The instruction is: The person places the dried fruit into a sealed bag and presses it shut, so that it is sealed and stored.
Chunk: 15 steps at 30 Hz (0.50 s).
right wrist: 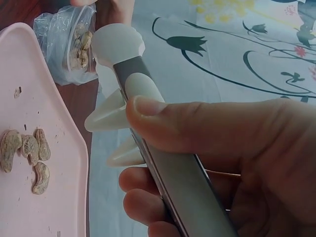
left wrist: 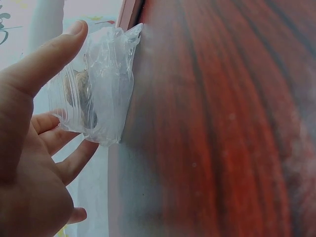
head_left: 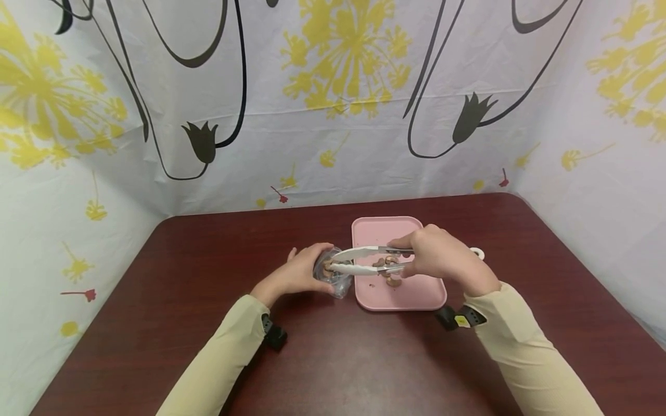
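My left hand (head_left: 298,273) holds a clear plastic bag (head_left: 340,284) upright on the table, thumb on one side and fingers on the other. Peanuts in their shells (left wrist: 81,94) show through the bag's wall in the left wrist view. With my right hand (head_left: 439,257) I grip metal tongs (right wrist: 175,182) that have white scalloped tips. Those tips reach to the bag's open mouth; in the head view a peanut appears to be at their ends. Several more peanuts (right wrist: 41,178) lie on a pink tray (head_left: 377,299), beneath the tongs and right hand.
The tray stands just right of the bag on a dark red-brown table (head_left: 333,358). A white ring-shaped end (head_left: 477,253) pokes out behind the right wrist. Patterned cloth (head_left: 312,150) hangs behind and at both sides. Small brown crumbs (right wrist: 18,92) dot the tray.
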Each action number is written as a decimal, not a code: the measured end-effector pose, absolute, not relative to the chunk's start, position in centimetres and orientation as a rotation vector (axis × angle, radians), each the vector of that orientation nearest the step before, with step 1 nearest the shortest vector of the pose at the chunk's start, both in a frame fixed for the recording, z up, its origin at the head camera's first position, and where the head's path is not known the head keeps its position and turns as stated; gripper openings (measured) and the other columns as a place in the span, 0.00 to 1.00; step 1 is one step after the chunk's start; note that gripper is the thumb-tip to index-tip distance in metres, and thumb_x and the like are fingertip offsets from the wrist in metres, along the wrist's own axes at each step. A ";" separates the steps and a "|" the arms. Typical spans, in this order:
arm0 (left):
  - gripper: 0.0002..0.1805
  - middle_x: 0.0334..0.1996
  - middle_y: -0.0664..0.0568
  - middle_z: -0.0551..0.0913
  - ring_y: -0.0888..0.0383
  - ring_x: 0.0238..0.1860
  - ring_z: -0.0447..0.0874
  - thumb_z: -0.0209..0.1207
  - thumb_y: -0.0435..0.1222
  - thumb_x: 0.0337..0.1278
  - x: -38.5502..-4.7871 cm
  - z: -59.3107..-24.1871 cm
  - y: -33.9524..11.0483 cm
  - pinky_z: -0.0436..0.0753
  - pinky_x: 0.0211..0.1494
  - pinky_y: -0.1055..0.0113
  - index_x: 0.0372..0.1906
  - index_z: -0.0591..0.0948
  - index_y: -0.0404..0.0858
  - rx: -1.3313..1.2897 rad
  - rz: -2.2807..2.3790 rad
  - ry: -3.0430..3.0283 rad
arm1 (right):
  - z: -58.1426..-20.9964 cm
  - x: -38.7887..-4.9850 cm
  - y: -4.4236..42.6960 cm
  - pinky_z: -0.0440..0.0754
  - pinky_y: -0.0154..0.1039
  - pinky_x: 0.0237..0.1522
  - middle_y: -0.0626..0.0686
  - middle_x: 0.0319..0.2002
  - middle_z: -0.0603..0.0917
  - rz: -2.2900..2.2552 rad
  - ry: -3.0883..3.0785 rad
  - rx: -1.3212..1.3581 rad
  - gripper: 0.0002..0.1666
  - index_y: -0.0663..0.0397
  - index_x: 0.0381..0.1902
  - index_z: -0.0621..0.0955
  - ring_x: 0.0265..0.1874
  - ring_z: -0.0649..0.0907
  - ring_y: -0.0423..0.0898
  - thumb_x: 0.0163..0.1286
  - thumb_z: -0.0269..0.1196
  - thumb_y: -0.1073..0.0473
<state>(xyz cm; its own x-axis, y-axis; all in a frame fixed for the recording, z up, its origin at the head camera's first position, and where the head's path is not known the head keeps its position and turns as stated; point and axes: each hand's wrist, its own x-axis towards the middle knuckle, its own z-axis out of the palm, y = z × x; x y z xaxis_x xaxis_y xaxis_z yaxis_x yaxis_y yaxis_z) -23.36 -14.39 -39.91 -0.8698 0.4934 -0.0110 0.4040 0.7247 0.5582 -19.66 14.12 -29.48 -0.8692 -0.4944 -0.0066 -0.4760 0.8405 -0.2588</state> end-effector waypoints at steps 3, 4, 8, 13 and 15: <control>0.52 0.65 0.52 0.70 0.52 0.67 0.66 0.76 0.51 0.34 -23.4 -39.9 -14.4 0.43 0.69 0.34 0.69 0.64 0.44 0.727 0.840 2.769 | -29.5 -19.6 14.4 0.73 0.39 0.30 0.41 0.23 0.81 -0.380 2.944 -0.772 0.28 0.40 0.48 0.85 0.25 0.74 0.44 0.44 0.75 0.53; 0.52 0.65 0.52 0.70 0.52 0.67 0.66 0.76 0.51 0.34 -23.4 -39.9 -14.4 0.43 0.69 0.34 0.69 0.64 0.44 0.727 0.840 2.769 | -29.5 -19.6 14.5 0.73 0.39 0.30 0.41 0.23 0.81 -0.376 2.945 -0.774 0.28 0.41 0.48 0.85 0.25 0.75 0.44 0.44 0.74 0.54; 0.52 0.65 0.52 0.70 0.52 0.66 0.66 0.76 0.51 0.34 -23.4 -40.0 -14.4 0.43 0.69 0.34 0.69 0.64 0.45 0.727 0.834 2.772 | -29.6 -19.6 14.9 0.73 0.40 0.30 0.42 0.24 0.82 -0.365 2.948 -0.770 0.29 0.41 0.50 0.85 0.25 0.75 0.44 0.45 0.74 0.56; 0.52 0.65 0.51 0.70 0.52 0.66 0.66 0.76 0.52 0.34 -23.4 -39.9 -14.4 0.43 0.69 0.34 0.69 0.63 0.45 0.726 0.818 2.777 | -29.7 -19.5 15.5 0.73 0.39 0.30 0.42 0.24 0.82 -0.364 2.953 -0.785 0.28 0.42 0.49 0.85 0.25 0.75 0.43 0.44 0.74 0.57; 0.53 0.65 0.51 0.69 0.51 0.67 0.66 0.76 0.52 0.34 -23.4 -39.9 -14.4 0.43 0.69 0.34 0.69 0.63 0.45 0.720 0.819 2.778 | -29.8 -19.5 15.7 0.73 0.39 0.30 0.42 0.24 0.82 -0.374 2.949 -0.794 0.28 0.43 0.49 0.85 0.24 0.75 0.43 0.44 0.74 0.57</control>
